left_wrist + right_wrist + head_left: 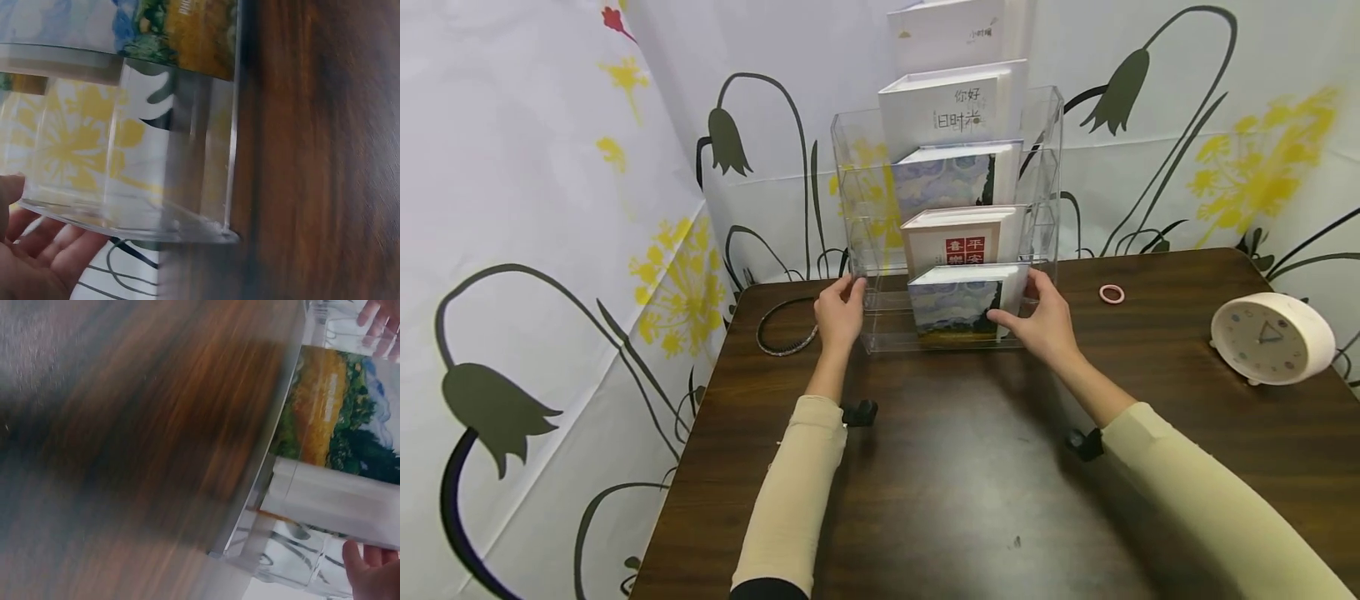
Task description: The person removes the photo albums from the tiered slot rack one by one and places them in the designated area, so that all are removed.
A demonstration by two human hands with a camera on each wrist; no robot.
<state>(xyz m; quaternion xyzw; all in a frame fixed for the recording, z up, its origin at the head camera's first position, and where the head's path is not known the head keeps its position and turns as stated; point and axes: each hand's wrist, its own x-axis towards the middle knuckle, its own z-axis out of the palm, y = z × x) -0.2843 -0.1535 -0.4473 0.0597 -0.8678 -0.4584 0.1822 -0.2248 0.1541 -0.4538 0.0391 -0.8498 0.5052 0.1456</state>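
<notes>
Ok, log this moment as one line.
left hand: grips clear rack at left side | right hand: holds front book at right edge | behind: four other books, higher tiers

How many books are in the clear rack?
5, in the clear rack, top to bottom: a pale book partly out of view, a white book, the upper landscape book, a red-print book and the lower landscape book. Others may be hidden behind.

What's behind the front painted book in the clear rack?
Behind the front painted book stands a pale book with red blocks of characters; its top and upper front show. The front book covers its lower part, so I can't see what's there.
</notes>
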